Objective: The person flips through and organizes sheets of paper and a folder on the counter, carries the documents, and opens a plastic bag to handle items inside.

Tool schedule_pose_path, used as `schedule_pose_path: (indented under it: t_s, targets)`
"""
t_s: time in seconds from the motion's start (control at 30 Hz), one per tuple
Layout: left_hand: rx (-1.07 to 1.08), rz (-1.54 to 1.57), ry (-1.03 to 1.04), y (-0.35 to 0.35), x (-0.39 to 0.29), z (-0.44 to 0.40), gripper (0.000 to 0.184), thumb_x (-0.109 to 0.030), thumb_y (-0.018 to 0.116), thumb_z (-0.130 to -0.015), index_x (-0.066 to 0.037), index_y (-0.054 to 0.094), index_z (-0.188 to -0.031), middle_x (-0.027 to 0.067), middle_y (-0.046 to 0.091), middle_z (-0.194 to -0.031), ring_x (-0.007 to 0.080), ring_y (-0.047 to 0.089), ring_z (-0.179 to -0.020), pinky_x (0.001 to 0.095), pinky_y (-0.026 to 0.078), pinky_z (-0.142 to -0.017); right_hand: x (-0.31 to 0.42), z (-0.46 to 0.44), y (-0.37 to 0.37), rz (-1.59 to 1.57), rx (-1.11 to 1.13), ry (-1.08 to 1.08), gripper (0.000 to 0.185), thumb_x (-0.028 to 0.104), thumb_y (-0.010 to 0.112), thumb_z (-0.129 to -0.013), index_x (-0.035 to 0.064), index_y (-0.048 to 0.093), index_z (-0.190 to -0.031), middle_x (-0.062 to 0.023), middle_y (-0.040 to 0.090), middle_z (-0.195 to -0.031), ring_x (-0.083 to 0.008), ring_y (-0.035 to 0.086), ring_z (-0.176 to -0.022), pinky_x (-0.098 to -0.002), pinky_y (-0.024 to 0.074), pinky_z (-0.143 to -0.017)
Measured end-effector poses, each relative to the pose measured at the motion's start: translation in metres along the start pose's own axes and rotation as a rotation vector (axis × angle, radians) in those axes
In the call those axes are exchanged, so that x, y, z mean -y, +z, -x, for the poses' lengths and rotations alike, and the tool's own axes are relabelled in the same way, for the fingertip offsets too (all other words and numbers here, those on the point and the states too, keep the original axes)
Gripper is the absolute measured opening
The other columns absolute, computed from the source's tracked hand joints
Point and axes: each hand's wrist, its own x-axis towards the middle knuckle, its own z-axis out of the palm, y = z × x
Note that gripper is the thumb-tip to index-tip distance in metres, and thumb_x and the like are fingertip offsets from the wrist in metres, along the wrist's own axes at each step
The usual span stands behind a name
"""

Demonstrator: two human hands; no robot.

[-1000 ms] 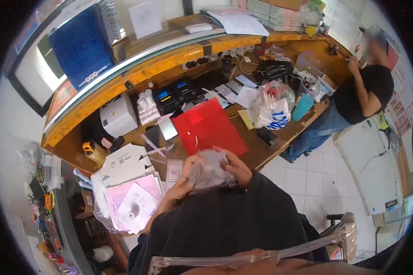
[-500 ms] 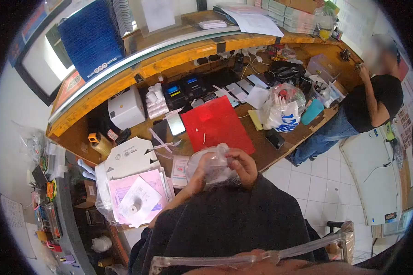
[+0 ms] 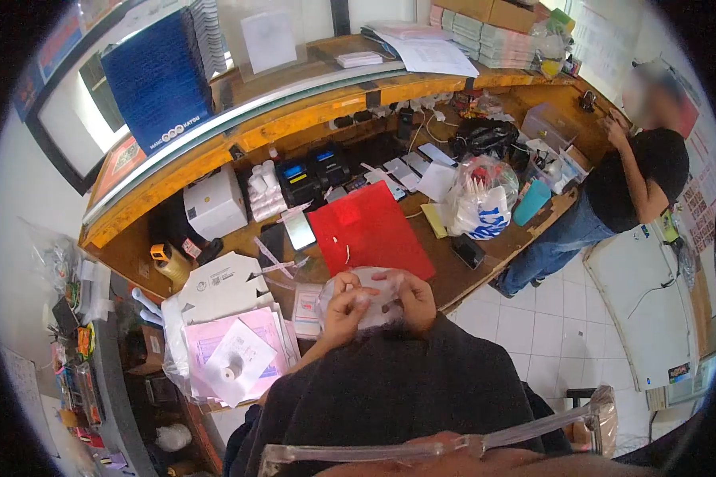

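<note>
A clear plastic bag (image 3: pixel 380 312) is held up close to my body, above the counter's front edge. My left hand (image 3: pixel 345 308) grips its left side, fingers bent and pressed together. On the other side, my right hand (image 3: pixel 413 300) pinches the bag's upper right part between thumb and fingers. Dark spots show through the plastic, but what they are I cannot make out. Just beyond the bag lies a red folder (image 3: pixel 374 230), with small white strips on it.
Pink and white papers (image 3: pixel 235 358) with a small roll (image 3: pixel 232 371) lie left. A white printer (image 3: pixel 215 203), card terminals (image 3: pixel 298 181) and phones (image 3: pixel 299 229) stand behind. A filled plastic bag (image 3: pixel 483 199) sits right. Another person (image 3: pixel 636 171) stands at the far right.
The bag is now spread flatter between my hands; the bunched white top seen before no longer sticks up. My right hand has turned and come down slightly, and the view has shifted a little.
</note>
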Motion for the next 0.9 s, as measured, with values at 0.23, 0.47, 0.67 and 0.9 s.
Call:
schedule_pose_path:
  t_s: [0.23, 0.47, 0.67, 0.9]
  targets:
    - [0.283, -0.196, -0.195, 0.007, -0.005, 0.012, 0.021, 0.002, 0.063, -0.07, -0.007, 0.065, -0.089, 0.0068, 0.048, -0.089, 0.0188, 0.05, -0.077, 0.0277, 0.04, -0.064, -0.031, -0.008, -0.02, 0.564, -0.05, 0.048, 0.022, 0.018, 0.061, -0.076, 0.0042, 0.045, -0.071, -0.0037, 0.046, -0.061, -0.0108, 0.046, -0.056, -0.0251, 0.0372, -0.049]
    - [-0.036, -0.468, 0.185, 0.009, -0.012, -0.004, 0.018, 0.001, 0.063, -0.071, -0.006, 0.065, -0.088, 0.0066, 0.048, -0.084, 0.0168, 0.049, -0.073, 0.0242, 0.039, -0.062, -0.013, 0.001, -0.02, 0.211, 0.14, 0.195, 0.022, 0.019, 0.051, -0.087, 0.002, 0.05, -0.101, -0.0013, 0.051, -0.075, -0.0074, 0.051, -0.07, -0.0242, 0.0431, -0.062]
    - [-0.131, -0.297, 0.071, 0.0, -0.005, -0.01, 0.017, -0.003, 0.064, -0.072, -0.006, 0.065, -0.088, 0.0045, 0.046, -0.081, 0.0165, 0.047, -0.074, 0.0248, 0.037, -0.063, 0.007, 0.01, -0.024, 0.381, 0.42, 0.223, 0.04, 0.024, 0.05, -0.089, 0.001, 0.045, -0.121, -0.0075, 0.057, -0.092, -0.0149, 0.055, -0.085, -0.0284, 0.0427, -0.077]
    - [-0.08, -0.275, 0.06, -0.004, 0.006, -0.005, 0.01, -0.009, 0.062, -0.077, -0.003, 0.064, -0.085, 0.0037, 0.051, -0.075, 0.0112, 0.046, -0.068, 0.0235, 0.034, -0.056, -0.023, 0.003, -0.037, 0.243, 0.711, 0.188, 0.038, 0.024, 0.054, -0.086, 0.0006, 0.048, -0.116, -0.0058, 0.055, -0.094, -0.0141, 0.051, -0.091, -0.0287, 0.0393, -0.083]
